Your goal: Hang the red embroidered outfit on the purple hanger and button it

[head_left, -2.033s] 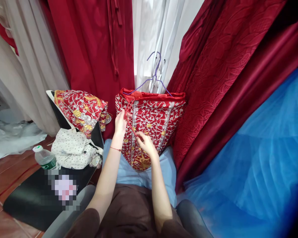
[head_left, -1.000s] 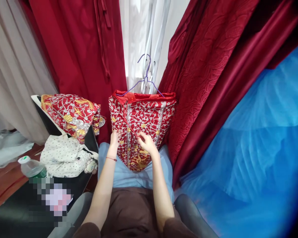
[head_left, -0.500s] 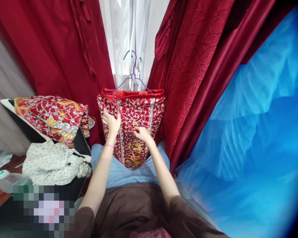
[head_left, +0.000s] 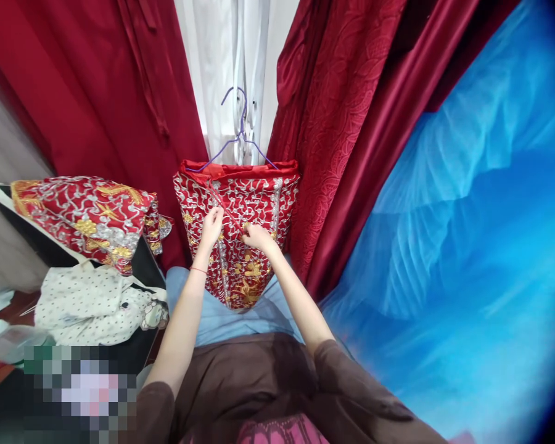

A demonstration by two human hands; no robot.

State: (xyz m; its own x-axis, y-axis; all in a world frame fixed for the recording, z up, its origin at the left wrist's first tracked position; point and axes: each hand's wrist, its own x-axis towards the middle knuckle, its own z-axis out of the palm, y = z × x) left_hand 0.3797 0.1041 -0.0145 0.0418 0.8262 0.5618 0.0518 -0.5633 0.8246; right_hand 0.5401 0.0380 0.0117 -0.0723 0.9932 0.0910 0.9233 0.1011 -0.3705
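A red skirt-like garment [head_left: 259, 197] with silver and gold embroidery hangs on a purple wire hanger [head_left: 241, 132] in front of me, its lower end against my lap. A thin red cord [head_left: 231, 217] runs slantwise down its front from the waistband. My right hand [head_left: 259, 237] is closed in a pinch around the cord's lower part. Higher up and to the left, my left hand [head_left: 212, 227] has its fingers pinched together at the same cord, over the embroidery. The fingertips partly hide what lies between them.
On the left, a matching embroidered red piece [head_left: 87, 216] drapes over a black chair [head_left: 143, 265] with white edging. A dotted white cloth bag [head_left: 83, 305] and a clear bottle [head_left: 16, 342] lie nearer. Dark red fabrics [head_left: 337, 123] and a blue tulle dress [head_left: 444, 246] flank the right.
My left hand has gone from spread fingers against the garment to a pinch at the cord. My right hand keeps hold of the cord. The view has shifted slightly right.
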